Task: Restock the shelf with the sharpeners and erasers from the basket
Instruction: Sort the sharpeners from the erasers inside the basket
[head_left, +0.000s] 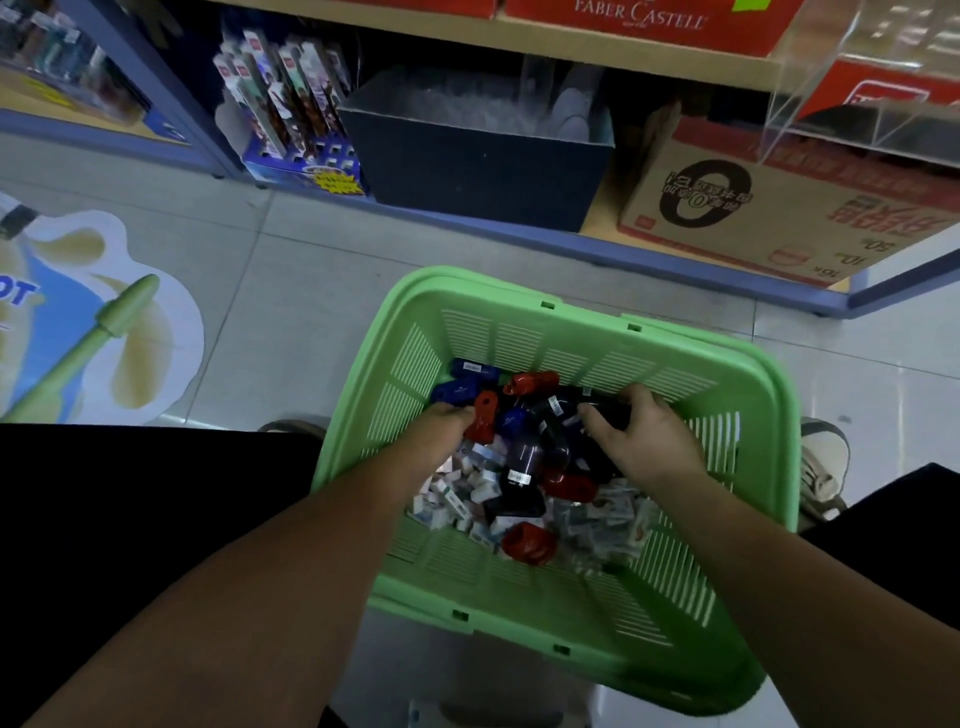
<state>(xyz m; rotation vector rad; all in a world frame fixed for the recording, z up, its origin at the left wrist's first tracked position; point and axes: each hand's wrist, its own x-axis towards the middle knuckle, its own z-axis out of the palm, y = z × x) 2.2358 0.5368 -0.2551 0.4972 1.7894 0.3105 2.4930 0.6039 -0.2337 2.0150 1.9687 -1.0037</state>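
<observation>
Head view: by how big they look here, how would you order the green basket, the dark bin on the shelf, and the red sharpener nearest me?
1. green basket: largest, but also closest to the camera.
2. dark bin: farther off, so true size against the basket is unsure.
3. red sharpener: clearly smallest.
</observation>
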